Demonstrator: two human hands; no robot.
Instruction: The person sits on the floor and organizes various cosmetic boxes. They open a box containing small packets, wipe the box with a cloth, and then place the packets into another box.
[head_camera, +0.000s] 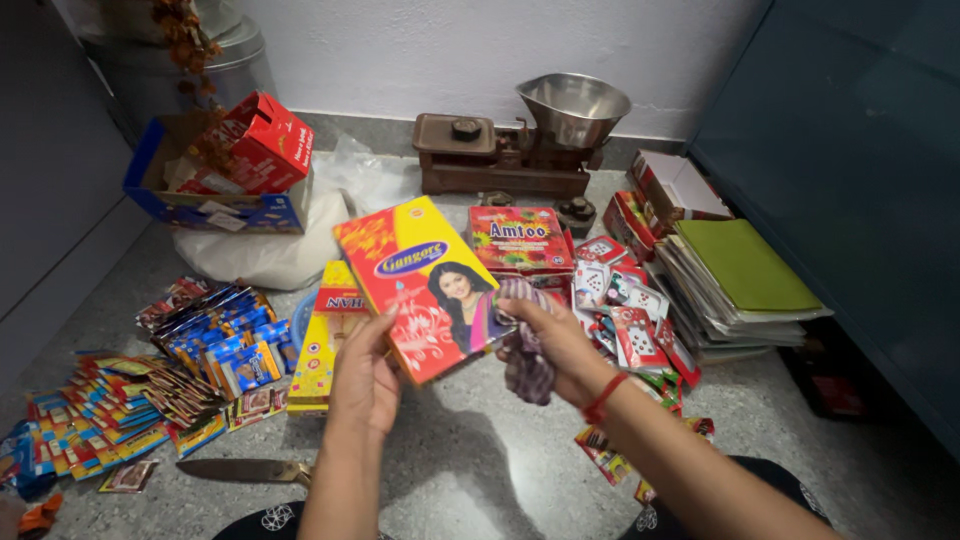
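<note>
Red and yellow cardboard makes up the flat box (425, 285) held above the grey stone floor (480, 460) at the centre of the view. Left hand (365, 375): fingers closed on the box's lower left edge, thumb on the front face. Right hand (560, 345): fingers curled around a dark patterned cloth (527, 365), pressed against the box's lower right corner. A red thread band (603, 397) circles the right wrist.

Surrounding items:
- Beneath and left of the held box, a yellow box (322, 345) lies flat on the floor.
- Behind it, a red carton (520, 240) lies flat, just in front of a brown balance scale (500, 155) with a steel pan (573, 105).
- To the right, loose playing-card packets (630, 310) lie scattered beside a stack of papers with a green folder (745, 265) on top.
- To the left, strips of small colourful sachets (130, 395) spread across the floor.
- A knife (245, 470) lies near the left forearm, blade pointing left.
- At far left rear, a blue tray (200, 205) holds an open red box (260, 140), with a white bag (280, 245) beside it.

The held box hides part of the yellow box and the floor behind it.
</note>
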